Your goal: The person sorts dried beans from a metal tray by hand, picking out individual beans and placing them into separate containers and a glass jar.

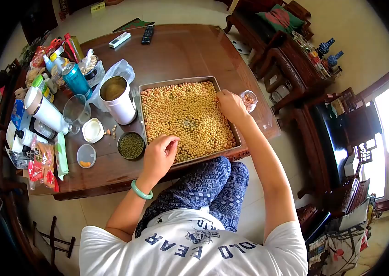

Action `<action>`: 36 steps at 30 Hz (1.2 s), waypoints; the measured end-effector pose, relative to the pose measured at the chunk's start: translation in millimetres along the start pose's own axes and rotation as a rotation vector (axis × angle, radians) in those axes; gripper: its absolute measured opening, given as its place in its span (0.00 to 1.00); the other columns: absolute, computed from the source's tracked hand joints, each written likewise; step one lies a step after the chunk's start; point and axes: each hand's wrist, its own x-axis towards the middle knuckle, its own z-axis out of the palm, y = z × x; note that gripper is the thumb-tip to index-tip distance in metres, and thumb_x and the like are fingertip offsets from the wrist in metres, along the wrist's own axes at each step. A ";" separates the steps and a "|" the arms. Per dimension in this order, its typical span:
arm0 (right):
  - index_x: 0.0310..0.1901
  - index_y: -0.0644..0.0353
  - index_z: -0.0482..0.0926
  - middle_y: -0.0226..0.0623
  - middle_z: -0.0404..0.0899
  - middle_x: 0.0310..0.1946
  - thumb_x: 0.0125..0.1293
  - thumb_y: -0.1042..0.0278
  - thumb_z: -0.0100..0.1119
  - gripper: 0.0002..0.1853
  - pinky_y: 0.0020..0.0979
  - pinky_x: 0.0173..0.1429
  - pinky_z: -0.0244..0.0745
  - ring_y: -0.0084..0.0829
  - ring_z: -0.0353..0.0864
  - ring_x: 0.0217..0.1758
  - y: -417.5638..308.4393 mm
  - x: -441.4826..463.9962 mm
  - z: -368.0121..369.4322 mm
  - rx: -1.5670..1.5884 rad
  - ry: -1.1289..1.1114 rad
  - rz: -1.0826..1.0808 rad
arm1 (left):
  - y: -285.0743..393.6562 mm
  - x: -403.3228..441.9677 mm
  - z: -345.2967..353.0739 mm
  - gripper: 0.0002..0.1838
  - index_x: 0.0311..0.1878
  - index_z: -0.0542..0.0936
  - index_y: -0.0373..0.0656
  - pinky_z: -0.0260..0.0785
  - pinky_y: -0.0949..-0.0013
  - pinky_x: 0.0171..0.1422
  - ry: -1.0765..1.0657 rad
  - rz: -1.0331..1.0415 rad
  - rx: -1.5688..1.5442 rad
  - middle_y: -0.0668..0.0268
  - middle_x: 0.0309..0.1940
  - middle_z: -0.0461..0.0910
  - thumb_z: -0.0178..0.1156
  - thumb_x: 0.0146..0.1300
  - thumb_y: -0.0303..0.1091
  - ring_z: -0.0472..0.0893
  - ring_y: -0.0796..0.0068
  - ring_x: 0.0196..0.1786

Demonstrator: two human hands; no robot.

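Observation:
A square metal tray (145,87) full of yellow beans mixed with reddish-brown nuts lies on the wooden table. Over its front left corner is my left hand (161,155), fingers curled and pressed together; whatever they hold is too small to make out. At the tray's right edge, my right hand (232,106) reaches over the beans with its fingertips together, their contents hidden. Just right of that hand stands a clear jar (249,100) with reddish nuts inside. A round tin of green beans (131,145) sits left of my left hand.
Left of the tray stand a white canister (121,108), a glass mug (77,110), a white dish (93,130), a small clear cup (86,156), a blue can (76,79) and a white flask (42,108). Two remotes (147,34) lie at the back. Dark wooden chairs stand to the right.

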 end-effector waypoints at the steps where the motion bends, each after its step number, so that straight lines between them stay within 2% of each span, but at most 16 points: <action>1: 0.35 0.64 0.76 0.45 0.78 0.38 0.55 0.81 0.56 0.06 0.42 0.49 0.79 0.47 0.81 0.47 -0.7 0.8 -0.4 0.010 0.034 0.051 | -0.3 -0.3 0.3 0.05 0.41 0.82 0.39 0.69 0.69 0.30 -0.003 -0.001 0.006 0.62 0.30 0.80 0.62 0.62 0.25 0.78 0.70 0.25; 9: 0.32 0.63 0.76 0.43 0.79 0.37 0.52 0.80 0.56 0.05 0.42 0.47 0.78 0.45 0.81 0.45 0.1 8.6 9.6 -0.057 0.051 -0.008 | 1.1 -1.5 -1.9 0.05 0.40 0.82 0.38 0.71 0.68 0.31 -0.004 -0.016 0.011 0.60 0.32 0.80 0.62 0.62 0.25 0.79 0.67 0.26; 11: 0.30 0.63 0.77 0.42 0.80 0.34 0.52 0.80 0.56 0.04 0.42 0.47 0.78 0.44 0.81 0.45 3.0 10.3 13.2 -0.041 0.071 -0.030 | -6.0 3.2 -0.4 0.06 0.41 0.82 0.36 0.68 0.74 0.29 0.010 0.069 -0.014 0.61 0.33 0.82 0.63 0.62 0.23 0.77 0.75 0.26; 13: 0.29 0.63 0.78 0.42 0.80 0.34 0.52 0.79 0.56 0.03 0.41 0.47 0.78 0.44 0.82 0.44 -0.9 11.4 7.4 -0.074 0.054 -0.047 | -9.2 17.0 -7.0 0.06 0.43 0.82 0.35 0.70 0.73 0.30 -0.003 0.084 0.006 0.60 0.34 0.82 0.63 0.62 0.23 0.78 0.74 0.27; 15: 0.28 0.63 0.79 0.43 0.81 0.33 0.52 0.79 0.56 0.02 0.41 0.47 0.78 0.44 0.82 0.44 -2.3 9.7 6.0 -0.113 0.032 -0.053 | -13.4 37.8 -15.5 0.08 0.44 0.83 0.35 0.72 0.72 0.32 0.010 0.088 0.174 0.59 0.35 0.82 0.62 0.62 0.23 0.79 0.73 0.29; 17: 0.27 0.63 0.80 0.44 0.81 0.33 0.52 0.78 0.56 0.03 0.41 0.47 0.79 0.45 0.82 0.43 0.8 10.1 9.4 -0.143 -0.002 -0.061 | -31.8 62.0 -15.0 0.09 0.45 0.83 0.35 0.74 0.69 0.35 0.028 0.158 0.269 0.57 0.36 0.82 0.63 0.62 0.23 0.81 0.68 0.29; 18: 0.26 0.62 0.80 0.45 0.81 0.34 0.52 0.77 0.56 0.03 0.42 0.46 0.79 0.46 0.82 0.41 3.6 10.4 14.8 -0.073 0.077 -0.078 | -33.1 73.6 -15.1 0.10 0.45 0.83 0.35 0.76 0.63 0.42 0.023 0.132 0.310 0.55 0.39 0.81 0.63 0.60 0.22 0.82 0.60 0.35; 19: 0.26 0.62 0.80 0.45 0.81 0.34 0.52 0.77 0.56 0.03 0.42 0.46 0.79 0.46 0.82 0.41 4.8 11.8 17.1 -0.077 0.084 -0.077 | -38.4 83.4 -14.0 0.10 0.45 0.83 0.35 0.76 0.63 0.42 0.026 0.139 0.311 0.55 0.39 0.81 0.63 0.60 0.22 0.82 0.60 0.35; 21: 0.27 0.61 0.80 0.46 0.81 0.34 0.52 0.77 0.56 0.04 0.43 0.47 0.79 0.47 0.82 0.41 3.7 13.0 19.4 -0.123 0.050 -0.043 | -49.5 95.5 -11.5 0.11 0.45 0.84 0.36 0.74 0.59 0.50 -0.065 0.133 0.575 0.54 0.40 0.80 0.63 0.58 0.22 0.81 0.54 0.42; 22: 0.27 0.61 0.81 0.46 0.81 0.33 0.52 0.77 0.56 0.04 0.41 0.48 0.79 0.46 0.82 0.43 0.6 13.0 16.2 -0.082 0.033 -0.010 | -50.4 99.6 -9.9 0.10 0.42 0.84 0.36 0.73 0.57 0.53 -0.115 0.094 0.613 0.54 0.40 0.79 0.64 0.55 0.22 0.79 0.53 0.46; 25: 0.28 0.61 0.82 0.44 0.82 0.33 0.52 0.80 0.58 0.05 0.38 0.48 0.81 0.42 0.82 0.47 0.5 12.9 17.0 -0.125 0.027 -0.108 | -52.6 107.8 -5.4 0.08 0.38 0.83 0.37 0.73 0.56 0.52 -0.186 0.121 0.689 0.54 0.39 0.78 0.65 0.53 0.23 0.80 0.53 0.45; 28: 0.29 0.61 0.84 0.44 0.83 0.34 0.51 0.81 0.60 0.06 0.37 0.48 0.81 0.41 0.83 0.47 -1.9 17.6 22.1 -0.209 -0.047 -0.062 | -59.4 113.1 0.0 0.03 0.31 0.81 0.37 0.76 0.55 0.46 -0.173 0.160 0.749 0.53 0.37 0.79 0.60 0.53 0.22 0.82 0.52 0.42; 29: 0.29 0.61 0.84 0.44 0.83 0.34 0.51 0.81 0.60 0.06 0.37 0.48 0.81 0.41 0.83 0.47 -1.4 18.1 22.4 -0.210 -0.045 -0.058 | -60.7 114.3 0.3 0.04 0.29 0.81 0.36 0.78 0.54 0.43 -0.171 0.167 0.765 0.52 0.36 0.79 0.57 0.54 0.21 0.84 0.51 0.40; 31: 0.31 0.63 0.85 0.45 0.84 0.35 0.52 0.80 0.60 0.06 0.36 0.48 0.82 0.42 0.83 0.45 -3.3 18.3 20.0 -0.224 -0.064 -0.045 | -62.0 115.8 -1.6 0.04 0.29 0.80 0.35 0.78 0.53 0.41 -0.176 0.192 0.752 0.50 0.36 0.80 0.57 0.55 0.21 0.84 0.49 0.38; 35: 0.28 0.65 0.82 0.47 0.83 0.33 0.55 0.79 0.57 0.04 0.40 0.50 0.79 0.44 0.84 0.42 -6.8 16.3 -5.6 -0.041 -0.064 0.031 | -69.3 118.4 -1.4 0.04 0.29 0.81 0.35 0.78 0.53 0.42 -0.168 0.217 0.718 0.49 0.35 0.81 0.57 0.53 0.19 0.83 0.47 0.37; 36: 0.29 0.66 0.80 0.48 0.82 0.33 0.56 0.79 0.54 0.05 0.41 0.49 0.77 0.44 0.83 0.42 -4.5 12.5 -10.6 0.108 0.127 0.026 | -73.2 120.1 -0.4 0.04 0.29 0.82 0.36 0.77 0.54 0.43 -0.176 0.158 0.753 0.50 0.33 0.81 0.59 0.51 0.21 0.83 0.49 0.37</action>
